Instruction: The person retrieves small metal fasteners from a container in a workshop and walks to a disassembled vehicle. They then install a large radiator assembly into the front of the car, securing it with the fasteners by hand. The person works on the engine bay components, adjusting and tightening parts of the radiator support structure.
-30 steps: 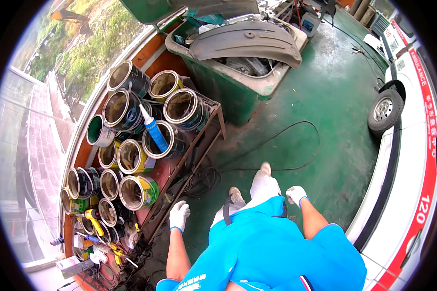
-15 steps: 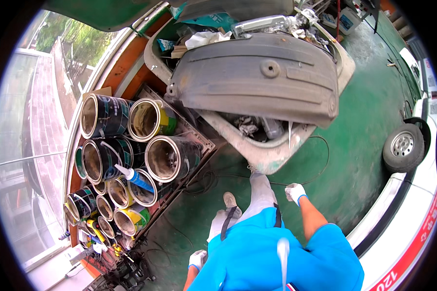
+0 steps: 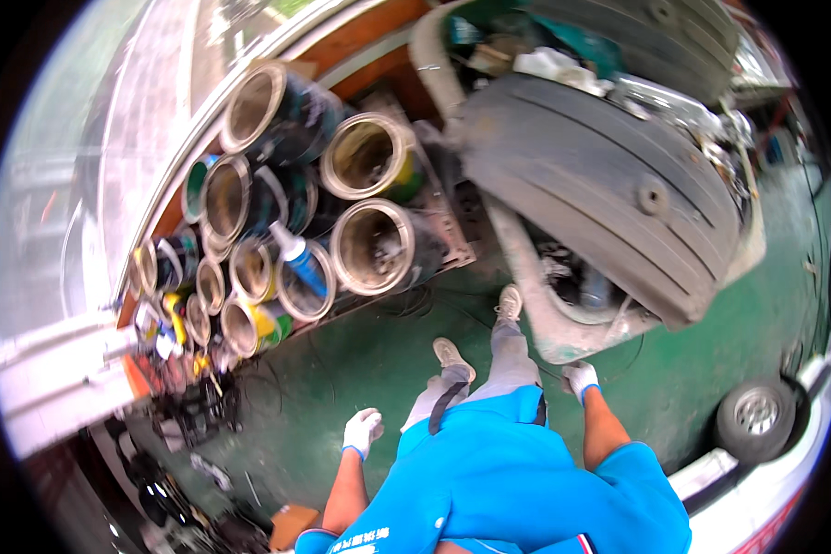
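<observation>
My left hand (image 3: 364, 430), in a white glove with a blue cuff, hangs over the green floor with its fingers curled in. Nothing shows in it. My right hand (image 3: 579, 379), gloved alike, is at my other side near the pale rim of a large bin (image 3: 563, 345). Its fingers are also loosely closed, and no object shows in them. Across the bin lies a big dark-grey plastic liner panel (image 3: 591, 175). On a rack to my left lie several open paint cans (image 3: 371, 247) on their sides, with a blue cartridge with a white nozzle (image 3: 303, 262) among them.
Clear plastic and rubbish (image 3: 665, 102) fill the bin. At the right, a wheel (image 3: 755, 417) stands beside a white vehicle (image 3: 789, 489). Dark machine parts (image 3: 194, 406) and a cardboard piece (image 3: 293, 524) lie at lower left. A window (image 3: 74, 185) runs along the left.
My view has turned left, so the cans and bin appear shifted right. My legs have stepped, with both shoes now visible. My left hand has come further into view.
</observation>
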{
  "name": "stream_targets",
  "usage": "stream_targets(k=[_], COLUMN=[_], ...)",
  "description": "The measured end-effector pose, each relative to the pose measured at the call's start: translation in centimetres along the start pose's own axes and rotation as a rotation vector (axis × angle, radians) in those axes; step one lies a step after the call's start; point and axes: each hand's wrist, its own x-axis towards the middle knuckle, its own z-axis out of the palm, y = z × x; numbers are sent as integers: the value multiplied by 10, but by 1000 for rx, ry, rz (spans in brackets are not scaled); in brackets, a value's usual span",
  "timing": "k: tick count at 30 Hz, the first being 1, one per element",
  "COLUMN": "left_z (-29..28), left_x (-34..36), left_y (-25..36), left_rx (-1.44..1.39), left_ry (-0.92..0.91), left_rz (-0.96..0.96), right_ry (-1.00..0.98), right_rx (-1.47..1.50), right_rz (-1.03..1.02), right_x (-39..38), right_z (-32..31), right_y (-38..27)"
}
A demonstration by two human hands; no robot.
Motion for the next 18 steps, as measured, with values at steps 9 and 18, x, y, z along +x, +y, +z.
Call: stream_targets(k=[9, 18], left_z=[-37, -93], left_x=[2, 57], left_y=[-124, -330], left_rx=[-290, -683], left_ry=[59, 4], left_rz=[-8, -27], right_ry=[-29, -61], right_rx=[-393, -687], right_rz=[-45, -323], right_x=[9, -31], right_z=[30, 158], right_y=[4, -6])
